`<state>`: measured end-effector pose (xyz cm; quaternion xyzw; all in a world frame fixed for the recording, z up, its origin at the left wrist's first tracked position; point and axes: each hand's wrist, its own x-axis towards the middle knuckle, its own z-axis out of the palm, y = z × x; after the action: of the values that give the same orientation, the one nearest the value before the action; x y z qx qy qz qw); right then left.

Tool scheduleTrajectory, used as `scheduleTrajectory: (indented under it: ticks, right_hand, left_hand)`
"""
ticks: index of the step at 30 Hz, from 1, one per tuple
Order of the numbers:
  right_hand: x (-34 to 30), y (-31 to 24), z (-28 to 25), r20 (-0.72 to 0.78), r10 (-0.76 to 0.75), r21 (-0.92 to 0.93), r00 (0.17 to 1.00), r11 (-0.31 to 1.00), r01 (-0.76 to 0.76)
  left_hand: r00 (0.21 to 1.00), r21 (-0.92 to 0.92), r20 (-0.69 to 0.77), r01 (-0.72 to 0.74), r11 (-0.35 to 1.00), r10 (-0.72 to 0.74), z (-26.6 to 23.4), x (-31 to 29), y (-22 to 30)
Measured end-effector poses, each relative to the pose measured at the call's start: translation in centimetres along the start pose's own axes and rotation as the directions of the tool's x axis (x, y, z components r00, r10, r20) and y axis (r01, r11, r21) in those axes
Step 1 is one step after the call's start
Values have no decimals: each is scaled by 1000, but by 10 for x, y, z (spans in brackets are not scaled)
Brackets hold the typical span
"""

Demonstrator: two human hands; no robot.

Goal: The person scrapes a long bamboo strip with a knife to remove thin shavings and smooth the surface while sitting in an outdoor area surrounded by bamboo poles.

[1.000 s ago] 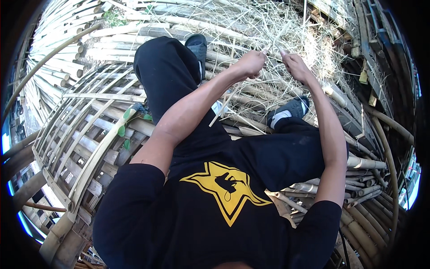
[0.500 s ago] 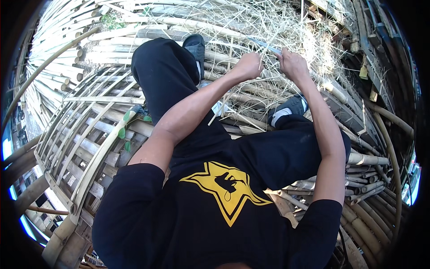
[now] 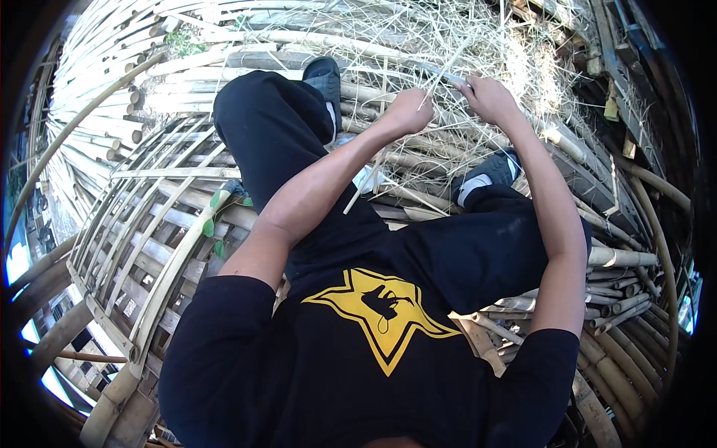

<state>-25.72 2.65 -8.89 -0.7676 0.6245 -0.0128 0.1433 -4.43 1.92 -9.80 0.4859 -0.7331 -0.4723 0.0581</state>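
My left hand (image 3: 411, 112) is closed around a thin pale bamboo strip (image 3: 446, 69). One end of the strip slants up past the fist to the right. A pale length below my wrist, pointing down toward my lap, looks like its other end. To the right, my right hand (image 3: 491, 101) grips a knife (image 3: 446, 76). Its blade points up and left, close to the strip; whether the two touch I cannot tell. The handle is mostly hidden in my fingers. Both hands are held above a litter of pale shavings (image 3: 485, 48).
At the left stands a woven bamboo lattice (image 3: 168, 216) with a leafy green sprig (image 3: 209, 224) against it. Bamboo poles (image 3: 97, 97) cover the ground beyond. Cut bamboo stems (image 3: 620, 299) are stacked at the right. My shoes (image 3: 323, 78) rest on the poles.
The strip now rises above my left fist beside the blade, where it did not show plainly before. My left hand has shifted slightly left, and the knife lies a little lower.
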Motion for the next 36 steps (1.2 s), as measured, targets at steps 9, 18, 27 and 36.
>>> scheduleTrajectory:
  ticks: [9,18,27,36]
  right_hand:
    - [-4,13,6,558,334,449,760,648,-615]
    - [-10,12,20,102,395,100,913,909,-405]
    - [0,20,19,4,271,-251,963,932,-262]
    - [2,31,13,230,452,29,862,882,-470]
  left_hand:
    - [936,40,-76,-342,939,344,-5,-3,0]
    - [946,39,-58,-318,947,320,15,8,-5]
    - [966,-126,197,197,972,-170,30,19,14]
    - [995,8,-27,-92,996,93,21,2,15]
